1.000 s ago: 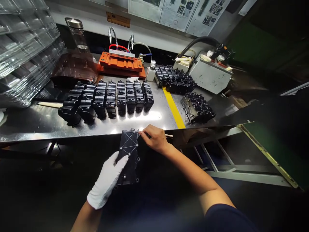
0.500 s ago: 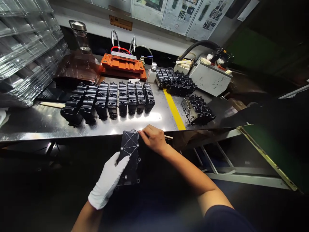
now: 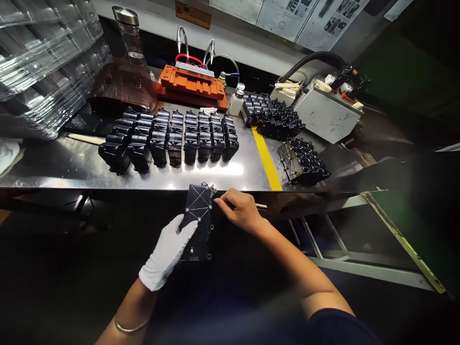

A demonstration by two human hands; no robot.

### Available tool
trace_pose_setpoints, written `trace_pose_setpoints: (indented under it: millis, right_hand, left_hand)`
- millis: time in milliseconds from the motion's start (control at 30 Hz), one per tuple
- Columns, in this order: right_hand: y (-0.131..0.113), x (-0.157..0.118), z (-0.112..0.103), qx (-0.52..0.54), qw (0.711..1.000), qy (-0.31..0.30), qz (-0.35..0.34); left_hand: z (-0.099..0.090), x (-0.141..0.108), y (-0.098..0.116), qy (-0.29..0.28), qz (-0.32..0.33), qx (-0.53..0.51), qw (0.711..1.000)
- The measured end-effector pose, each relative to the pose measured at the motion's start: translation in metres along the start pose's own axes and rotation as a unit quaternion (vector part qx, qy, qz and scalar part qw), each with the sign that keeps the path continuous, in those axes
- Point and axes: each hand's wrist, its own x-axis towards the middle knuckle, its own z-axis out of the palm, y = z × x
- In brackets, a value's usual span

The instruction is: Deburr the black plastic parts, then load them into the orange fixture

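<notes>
My left hand (image 3: 168, 251), in a white glove, grips a flat black part (image 3: 199, 230) with cross-shaped ribs and small round studs, held upright in front of the table edge. My bare right hand (image 3: 240, 208) is closed in a pinch around a thin tool (image 3: 261, 206), whose pale end sticks out behind the hand. The tool's tip points at the upper right edge of the black part; whether it touches cannot be made out. Behind, a row of black parts (image 3: 174, 139) stands on the metal table (image 3: 72, 167).
An orange fixture (image 3: 194, 86) stands at the back beside a white bottle (image 3: 236, 100). More black parts (image 3: 273, 115) lie right of it, with another group (image 3: 305, 160) beyond the yellow stripe (image 3: 266, 160). Stacked clear trays (image 3: 43, 67) rise at the left, a grey box (image 3: 325, 112) at the right.
The view has shifted, so the table contents appear further right and slightly higher. My right hand has drawn back a little from the part's edge, showing a thin tip between them.
</notes>
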Motion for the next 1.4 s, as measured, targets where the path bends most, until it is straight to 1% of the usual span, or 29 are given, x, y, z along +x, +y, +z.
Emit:
trace_pose_setpoints:
  millis: [167,233,333,533,733,800,933,1100,1400]
  right_hand:
    - [0.0,-0.006,-0.004,0.001,1.0,-0.015,-0.017]
    - [0.0,-0.005,-0.004,-0.014,0.999,-0.027,-0.024]
    - [-0.001,-0.002,-0.003,-0.047,0.998,-0.025,-0.025]
    - [0.001,0.003,-0.005,-0.054,0.996,-0.039,-0.059]
    - [0.005,0.008,-0.009,-0.073,0.991,-0.056,-0.097]
    - [0.006,0.009,-0.009,-0.083,0.991,-0.055,-0.09]
    - [0.005,0.008,-0.009,-0.07,0.992,-0.065,-0.085]
    - [0.002,0.004,-0.005,-0.049,0.996,-0.042,-0.067]
    - [-0.002,-0.005,0.001,-0.022,1.0,0.007,-0.008]
  left_hand:
    - [0.002,0.002,0.004,0.012,-0.006,0.006,1.0]
    - [0.003,0.002,0.006,0.016,-0.006,0.016,1.0]
    - [0.004,0.0,0.009,0.02,0.0,0.02,1.0]
    - [0.005,-0.001,0.01,0.033,0.005,0.026,0.999]
    - [0.001,0.002,0.009,0.021,0.007,0.029,0.999]
    - [0.001,0.003,0.009,0.023,0.009,0.028,0.999]
    - [0.0,0.003,0.011,0.026,0.006,0.027,0.999]
    - [0.0,0.003,0.01,0.019,0.009,0.034,0.999]
    - [0.001,0.003,0.009,0.04,0.015,0.044,0.998]
